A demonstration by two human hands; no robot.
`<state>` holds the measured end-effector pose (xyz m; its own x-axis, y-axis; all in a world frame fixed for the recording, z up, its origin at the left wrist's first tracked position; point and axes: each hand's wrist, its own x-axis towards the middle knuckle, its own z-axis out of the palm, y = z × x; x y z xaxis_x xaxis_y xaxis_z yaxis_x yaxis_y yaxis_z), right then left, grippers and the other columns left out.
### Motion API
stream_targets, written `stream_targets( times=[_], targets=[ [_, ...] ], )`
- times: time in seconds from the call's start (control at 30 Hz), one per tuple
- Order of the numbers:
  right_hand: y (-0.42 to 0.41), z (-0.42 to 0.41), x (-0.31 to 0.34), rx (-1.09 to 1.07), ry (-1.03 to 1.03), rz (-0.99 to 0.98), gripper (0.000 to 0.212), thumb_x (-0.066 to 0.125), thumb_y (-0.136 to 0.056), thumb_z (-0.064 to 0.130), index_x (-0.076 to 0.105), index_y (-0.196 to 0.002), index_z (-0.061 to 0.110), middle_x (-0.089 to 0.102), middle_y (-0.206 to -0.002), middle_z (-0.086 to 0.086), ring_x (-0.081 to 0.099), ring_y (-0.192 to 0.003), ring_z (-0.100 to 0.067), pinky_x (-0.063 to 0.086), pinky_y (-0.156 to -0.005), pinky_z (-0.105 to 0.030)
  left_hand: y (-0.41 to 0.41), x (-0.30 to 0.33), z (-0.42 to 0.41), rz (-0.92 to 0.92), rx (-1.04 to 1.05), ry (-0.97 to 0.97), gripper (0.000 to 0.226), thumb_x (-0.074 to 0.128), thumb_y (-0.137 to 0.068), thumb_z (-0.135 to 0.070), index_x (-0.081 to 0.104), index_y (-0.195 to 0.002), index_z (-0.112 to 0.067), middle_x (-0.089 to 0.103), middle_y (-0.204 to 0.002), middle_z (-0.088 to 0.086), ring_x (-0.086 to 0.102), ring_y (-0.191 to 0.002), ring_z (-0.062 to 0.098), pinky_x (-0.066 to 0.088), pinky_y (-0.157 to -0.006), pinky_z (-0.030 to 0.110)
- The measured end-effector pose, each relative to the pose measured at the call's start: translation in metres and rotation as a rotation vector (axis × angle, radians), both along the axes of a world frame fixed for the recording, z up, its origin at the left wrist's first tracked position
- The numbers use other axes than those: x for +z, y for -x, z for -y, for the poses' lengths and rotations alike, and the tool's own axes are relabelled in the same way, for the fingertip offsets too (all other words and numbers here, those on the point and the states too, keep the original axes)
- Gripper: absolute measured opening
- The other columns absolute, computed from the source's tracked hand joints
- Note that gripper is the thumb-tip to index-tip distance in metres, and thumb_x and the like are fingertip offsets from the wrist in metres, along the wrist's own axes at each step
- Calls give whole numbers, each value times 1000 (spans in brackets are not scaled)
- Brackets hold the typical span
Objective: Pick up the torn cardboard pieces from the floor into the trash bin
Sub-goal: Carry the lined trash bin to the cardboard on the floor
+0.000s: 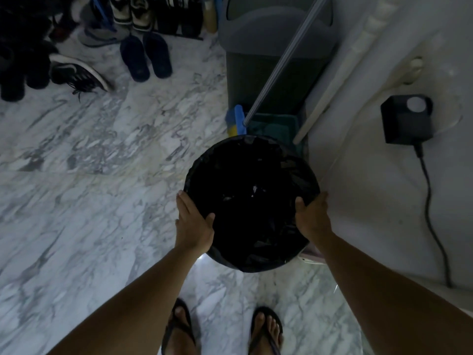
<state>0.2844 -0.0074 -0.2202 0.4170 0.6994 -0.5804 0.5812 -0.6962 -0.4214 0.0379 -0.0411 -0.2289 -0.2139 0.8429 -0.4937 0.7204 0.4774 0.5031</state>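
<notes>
Both hands [195,221] [312,216] gripping upright bin [252,201] — seemingly.

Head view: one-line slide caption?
Both hands, left and right, grip the rim of a black-lined trash bin on a marble floor.

Home interior, entry or utility corner. Evidence: white-grey marble-pattern floor [102,175]. At 11 o'clock, household footwear in a cluster: 1 pair of dark slippers [146,57], 1 black sneaker [76,74] with a white sole, more shoes on a rack [143,14] behind. At 12 o'clock, a grey lidded bin [271,47] with a mop handle [286,57] leaning across it. At 3 o'clock, a black adapter [407,119] on the white wall, cable hanging down.
</notes>
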Motion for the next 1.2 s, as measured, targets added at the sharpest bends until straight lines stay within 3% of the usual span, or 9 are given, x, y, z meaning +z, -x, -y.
stream_targets(
  times=[0.13,0.23,0.3,0.43,0.6,0.7,0.83,0.9,1.2],
  targets=[
    [-9,-6,-14,-145,-47,-54,78,38,-99,53,20,-148,-5,34,-150,-27,42,-132,-42,38,-108,-44,2,-9,6,180,198,-90,76,39,-100,-35,-10,-153,-11,9,-160,15,32,-140,38,37,-106,45],
    [-15,-10,-18,-180,-45,-69,77,31,-100,55,29,-144,-8,42,-144,-30,45,-129,-43,38,-105,-42,6,-12,8,236,317,-139,55,33,-102,-32,19,-148,-5,48,-140,20,53,-122,40,45,-87,36],
    [-17,-11,-19,-191,-48,-65,74,28,-101,54,33,-141,-8,45,-140,-32,47,-127,-45,39,-103,-44,5,-13,8,251,374,-139,47,31,-103,-34,34,-138,-4,57,-126,19,57,-111,37,41,-78,31],
    [-11,-8,-15,-192,-72,-38,67,32,-102,48,31,-140,-8,47,-137,-33,49,-123,-46,41,-98,-45,9,-18,7,187,451,-100,45,32,-102,-38,47,-113,3,55,-106,18,57,-103,38,39,-74,34],
    [12,-3,21,-245,-192,15,68,39,-99,53,44,-130,-7,56,-127,-31,56,-114,-44,46,-92,-45,20,14,18,141,560,-37,40,34,-103,-33,44,-115,4,57,-109,25,58,-101,40,35,-71,35],
    [36,-7,67,-241,-236,2,76,34,-96,61,48,-130,-6,57,-127,-28,56,-114,-42,47,-95,-44,35,57,25,141,763,-94,41,37,-101,-40,46,-104,0,56,-100,25,56,-90,37,36,-68,36],
    [70,-17,144,-195,-265,-59,70,25,-102,55,56,-123,-5,60,-121,-27,57,-110,-40,41,-83,-35,62,128,26,99,1017,-143,70,29,-98,-56,59,-102,6,61,-96,22,58,-86,37,40,-67,37],
    [87,-22,182,-142,-280,-69,72,21,-102,56,53,-129,-2,58,-128,-26,55,-114,-40,42,-90,-39,77,170,25,60,1101,-168,75,24,-98,-60,62,-97,5,59,-87,17,57,-82,35,39,-66,37],
    [181,-29,345,121,-406,-196,70,27,-101,57,56,-120,-3,60,-117,-26,56,-93,-37,38,-73,-39,150,342,69,107,1330,-435,69,29,-98,-58,58,-81,1,52,-67,7,51,-66,28,36,-63,34]
  ],
)
